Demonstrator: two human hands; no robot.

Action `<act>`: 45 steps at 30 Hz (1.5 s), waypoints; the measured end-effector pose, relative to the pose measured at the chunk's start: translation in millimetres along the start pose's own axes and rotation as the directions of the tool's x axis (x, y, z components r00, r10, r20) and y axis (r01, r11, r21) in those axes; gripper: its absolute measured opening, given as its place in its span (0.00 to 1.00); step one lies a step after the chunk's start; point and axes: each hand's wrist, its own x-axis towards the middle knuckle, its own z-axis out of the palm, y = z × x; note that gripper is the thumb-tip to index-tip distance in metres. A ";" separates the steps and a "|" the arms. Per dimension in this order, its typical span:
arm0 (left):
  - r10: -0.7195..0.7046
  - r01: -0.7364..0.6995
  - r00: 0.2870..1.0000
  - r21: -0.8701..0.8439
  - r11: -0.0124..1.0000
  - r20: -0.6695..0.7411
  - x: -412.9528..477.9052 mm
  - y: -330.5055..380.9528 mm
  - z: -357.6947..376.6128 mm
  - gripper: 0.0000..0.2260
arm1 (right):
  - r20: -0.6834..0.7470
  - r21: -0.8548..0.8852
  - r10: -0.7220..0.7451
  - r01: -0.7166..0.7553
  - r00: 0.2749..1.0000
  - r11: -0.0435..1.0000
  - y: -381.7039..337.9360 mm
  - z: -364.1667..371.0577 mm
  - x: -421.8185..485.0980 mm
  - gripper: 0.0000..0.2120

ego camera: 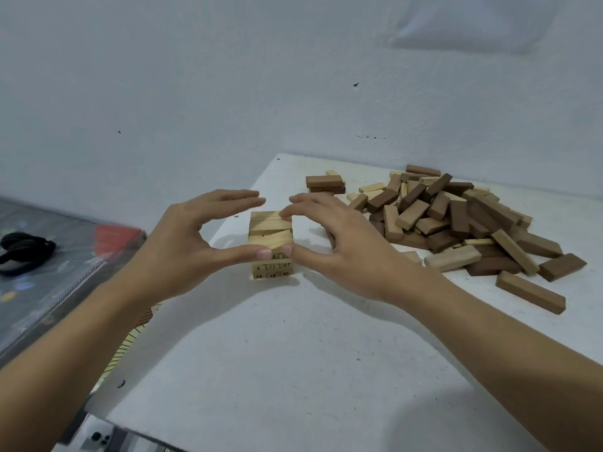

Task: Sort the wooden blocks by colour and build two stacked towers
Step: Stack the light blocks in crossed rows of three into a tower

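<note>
A short tower of light wooden blocks [272, 244] stands on the white table [293, 353], numbers printed on its lower layers; its top blocks lie slightly askew. My left hand [182, 246] frames the tower from the left, thumb tip against the near side, straight fingers reaching over the far side. My right hand [332, 243] frames it from the right, thumb tip on the near side beside the left thumb, fingertips touching the top block's far end. A low stack of dark brown blocks [324, 184] sits behind. A mixed pile of light and dark blocks [456, 223] lies to the right.
A single brown block [530, 291] lies apart at the pile's near right. A white wall rises behind the table. Left of the table edge lie a spiral-bound book [65, 282] and a black band [23, 252].
</note>
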 end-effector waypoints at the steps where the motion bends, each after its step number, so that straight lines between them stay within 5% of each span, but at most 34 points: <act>1: -0.007 0.007 1.000 -0.013 1.000 -0.016 -3.1 -1.1 2.2 0.29 | -0.019 0.022 0.006 -0.006 1.000 1.000 0.4 2.4 -2.7 0.20; 7: -0.071 0.070 0.997 -0.036 0.997 -0.030 -20.2 -9.5 16.5 0.40 | -0.090 0.148 0.083 -0.069 0.993 0.987 -1.2 16.7 -18.5 0.23; 15: -0.076 0.073 0.994 -0.036 0.997 -0.084 -28.9 -9.4 22.8 0.27 | -0.344 0.128 -0.003 0.050 0.939 0.990 0.2 12.9 -26.7 0.04; 18: -0.103 0.096 0.990 -0.070 0.993 -0.093 -25.3 -11.4 22.5 0.26 | -0.254 0.008 -0.073 0.078 0.964 0.997 6.7 4.5 -33.9 0.01; 26: -0.143 0.131 0.987 -0.141 0.981 -0.079 -25.4 -18.2 32.4 0.26 | 0.060 -0.346 -0.089 0.104 0.994 0.933 18.4 1.1 -55.6 0.13; 31: -0.170 0.154 0.982 -0.179 0.972 -0.081 -29.2 -20.7 34.8 0.28 | 0.048 -0.262 -0.137 0.145 0.989 0.954 20.5 2.5 -52.1 0.09; 39: -0.204 0.174 0.975 -0.269 0.947 -0.085 -29.9 -16.8 36.9 0.30 | -0.268 -0.127 -0.246 0.219 0.932 0.967 1.5 5.6 -18.2 0.06; 45: -0.183 0.164 0.982 -0.284 0.945 -0.040 -29.6 -4.2 34.9 0.14 | -0.256 -0.211 -0.257 0.205 0.932 0.956 -3.9 14.6 -2.8 0.08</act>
